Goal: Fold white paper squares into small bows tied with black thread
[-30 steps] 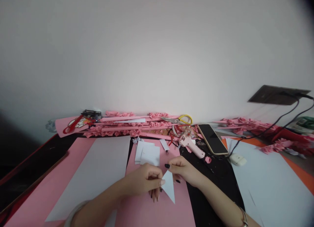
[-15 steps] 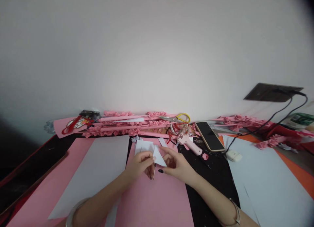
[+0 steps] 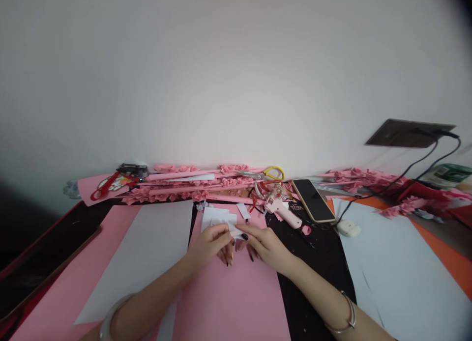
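Both hands meet over a pink paper sheet [image 3: 236,292] in the middle of the table. My left hand [image 3: 213,241] pinches a small piece of white paper [image 3: 234,231] between thumb and fingers. From the other side my right hand [image 3: 266,245] is closed on the same piece, its thumb and index finger at the paper's edge. Most of that paper is hidden by the fingers. Just behind the hands lie several white paper squares [image 3: 213,215], partly covered. A small white strip [image 3: 243,211] rests to their right.
Pink paper flowers on stems [image 3: 177,188] line the wall. Near them are yellow-handled scissors [image 3: 273,173], red-handled scissors [image 3: 105,185], a pink glue gun [image 3: 287,214], a phone [image 3: 313,201] and a white charger [image 3: 348,228]. White sheets [image 3: 147,252] lie on both sides. Cables [image 3: 409,171] run from the wall socket [image 3: 401,133].
The white paper stood up as a visible triangle between my hands; now it is folded down under my fingers. My right thumb has moved up onto it.
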### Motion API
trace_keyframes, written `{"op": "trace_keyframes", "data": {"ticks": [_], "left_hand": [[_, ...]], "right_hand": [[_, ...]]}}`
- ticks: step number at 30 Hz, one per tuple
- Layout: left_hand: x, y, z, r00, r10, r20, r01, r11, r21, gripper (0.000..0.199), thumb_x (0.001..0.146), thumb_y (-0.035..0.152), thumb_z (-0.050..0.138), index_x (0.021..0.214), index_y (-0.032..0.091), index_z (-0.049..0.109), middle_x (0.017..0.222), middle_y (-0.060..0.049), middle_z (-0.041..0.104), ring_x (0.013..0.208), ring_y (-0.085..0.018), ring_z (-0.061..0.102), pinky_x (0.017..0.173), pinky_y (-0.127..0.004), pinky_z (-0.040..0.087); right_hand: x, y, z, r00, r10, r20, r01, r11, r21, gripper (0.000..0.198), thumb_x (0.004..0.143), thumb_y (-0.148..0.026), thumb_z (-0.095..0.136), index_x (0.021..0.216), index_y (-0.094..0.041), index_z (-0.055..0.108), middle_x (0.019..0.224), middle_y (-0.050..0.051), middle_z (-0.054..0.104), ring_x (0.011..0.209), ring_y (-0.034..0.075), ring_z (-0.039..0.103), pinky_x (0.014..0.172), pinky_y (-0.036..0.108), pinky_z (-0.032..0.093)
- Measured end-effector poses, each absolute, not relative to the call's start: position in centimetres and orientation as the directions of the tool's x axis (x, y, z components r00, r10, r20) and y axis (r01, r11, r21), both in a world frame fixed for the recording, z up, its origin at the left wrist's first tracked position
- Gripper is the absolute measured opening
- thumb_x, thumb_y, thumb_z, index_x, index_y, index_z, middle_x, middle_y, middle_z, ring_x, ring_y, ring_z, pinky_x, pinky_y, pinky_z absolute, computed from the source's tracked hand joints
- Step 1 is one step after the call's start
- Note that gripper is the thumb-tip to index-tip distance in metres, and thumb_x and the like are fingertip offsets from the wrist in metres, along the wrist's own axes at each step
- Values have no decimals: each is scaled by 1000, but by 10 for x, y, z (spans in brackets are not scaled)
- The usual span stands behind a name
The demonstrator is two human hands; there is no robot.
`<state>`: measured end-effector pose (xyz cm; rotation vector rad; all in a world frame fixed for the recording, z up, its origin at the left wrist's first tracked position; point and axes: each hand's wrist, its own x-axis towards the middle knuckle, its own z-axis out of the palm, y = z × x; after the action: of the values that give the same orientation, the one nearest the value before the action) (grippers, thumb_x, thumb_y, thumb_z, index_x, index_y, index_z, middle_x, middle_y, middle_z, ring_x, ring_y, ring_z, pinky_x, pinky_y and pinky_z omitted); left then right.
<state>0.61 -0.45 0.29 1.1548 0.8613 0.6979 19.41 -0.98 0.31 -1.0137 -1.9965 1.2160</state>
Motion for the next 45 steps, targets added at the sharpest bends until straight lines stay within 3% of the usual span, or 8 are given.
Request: {"op": "trace_keyframes", "data": {"ticks": [6,14,22,29,33,36,41,45], "left_hand": [[7,-3,1,500,836,-228,-4,266,964,27,80,43,50,77,17,52,57,1,60,49,-15,61,49,-25,48],[6,-4,5,523,818,-237,26,263,965,34,79,34,55,109,18,52,77,-4,66,64,-17,65,60,-27,48],[5,-4,2,568,806,-165,20,187,982,28,81,35,52,101,17,60,79,-5,67,60,-16,64,61,-29,50],[3,-3,4,537,830,-148,-11,182,983,31,81,31,54,107,16,63,71,-4,67,64,-17,64,63,-29,49],[1,-2,7,496,849,-183,-101,265,959,34,78,27,57,109,13,62,74,-6,71,71,-19,65,71,-32,49],[-1,-3,8,526,836,-157,-171,285,943,27,78,25,55,99,13,67,78,-8,72,76,-21,66,73,-32,49],[2,-1,2,503,858,-105,-8,126,992,24,80,29,54,87,12,70,76,-8,71,72,-19,65,67,-29,49],[3,0,-2,401,911,-100,123,55,991,31,76,25,58,105,16,62,73,-3,70,65,-17,64,62,-26,48]], "right_hand": [[194,-9,3,-503,863,49,295,225,-929,30,93,-33,33,92,-16,57,64,0,61,42,8,51,43,18,39],[191,-9,4,-466,885,-19,194,81,-978,18,91,-36,35,82,-20,37,57,-3,60,38,9,50,38,17,37],[193,-7,3,-482,872,-81,216,29,-976,25,86,-38,46,81,-14,52,53,-3,55,37,6,46,38,17,35],[197,1,-3,-446,894,-52,-68,-92,-993,25,79,-32,56,94,-13,54,49,-4,56,34,7,46,36,17,35],[200,2,-1,-440,896,-53,-231,-171,-958,15,73,-20,56,85,-12,62,52,-1,60,40,9,53,41,19,42],[200,1,-2,-476,879,-42,-289,-202,-936,20,75,-26,51,77,-11,65,60,5,64,47,14,61,44,23,47],[194,-2,0,-423,903,-79,-183,-170,-968,24,74,-35,62,70,-12,61,56,2,63,45,13,59,45,23,48],[187,-5,4,-388,913,-124,-30,-147,-989,24,68,-29,70,82,-16,56,54,-3,62,43,12,58,46,23,48]]}}
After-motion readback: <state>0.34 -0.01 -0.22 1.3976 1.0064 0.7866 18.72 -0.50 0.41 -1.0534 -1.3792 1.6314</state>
